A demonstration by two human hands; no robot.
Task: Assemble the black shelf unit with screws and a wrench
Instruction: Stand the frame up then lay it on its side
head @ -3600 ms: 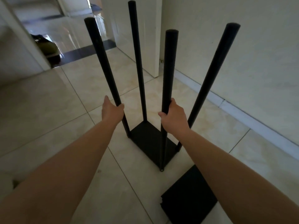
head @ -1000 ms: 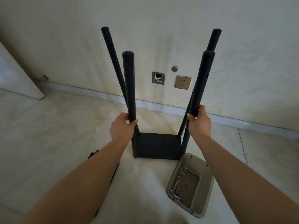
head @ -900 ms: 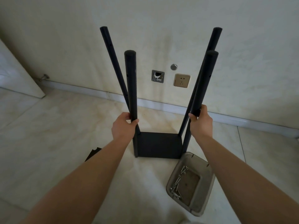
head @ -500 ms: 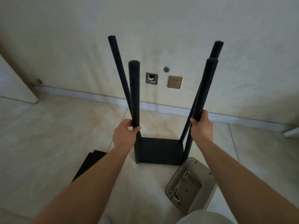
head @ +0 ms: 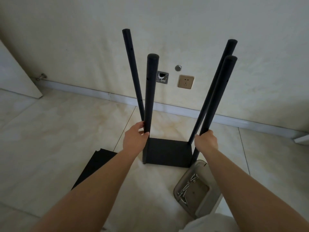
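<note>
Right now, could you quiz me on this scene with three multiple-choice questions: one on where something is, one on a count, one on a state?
1. Where does the tray of screws lie?
A. on the floor by the shelf unit's near right corner
B. on top of the poles
C. against the wall under the socket

2. How many black poles stand up from the shelf unit?
A. two
B. four
C. six

3. What are the hands doing?
A. both hang free
B. one holds a wrench
C. each grips a near pole

Answers:
1. A, the tray rests on the tiles beside the unit's near right pole.
2. B, four pole tops show, one at each corner of the base.
3. C, the left hand wraps the near left pole and the right hand wraps the near right one.
</note>
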